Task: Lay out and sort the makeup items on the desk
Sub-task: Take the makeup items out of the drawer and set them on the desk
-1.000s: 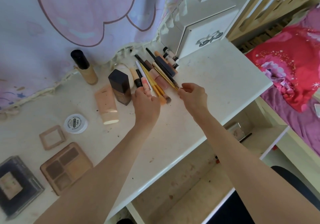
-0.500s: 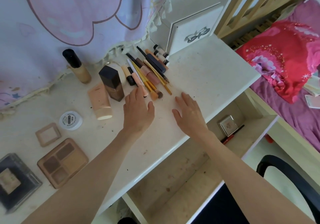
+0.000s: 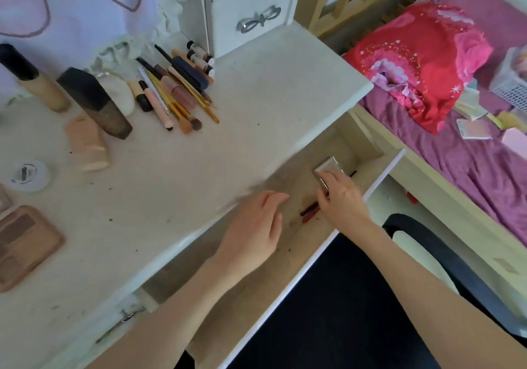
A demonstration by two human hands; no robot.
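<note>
Both hands have left the bundle of brushes and pencils [image 3: 176, 89] on the white desk top [image 3: 271, 97] and dropped into the open wooden drawer [image 3: 336, 146] below its front edge, so the sorting on the surface looks paused while more stock is fetched. The right hand [image 3: 340, 197] now lies over a small square silver compact [image 3: 328, 169] near the drawer's far corner, fingers curled down onto its near edge; whether it has a firm grip or only touches is hard to tell, since the hand covers half the case. The left hand [image 3: 256, 231] hovers beside it, fingers loosely bent and holding nothing. Between the 2 hands lies a slim red and black tube [image 3: 309, 213], partly under the right thumb; a thin dark stick [image 3: 352, 173] pokes out behind the compact. These 3 items seem the last to join the laid-out rows. On the desk, the brown eyeshadow palette [image 3: 25, 243] is cut off at the left edge, the white round jar [image 3: 27, 174] is smeared by motion blur, and the drawer's near-left floor hides under the left forearm.
</note>
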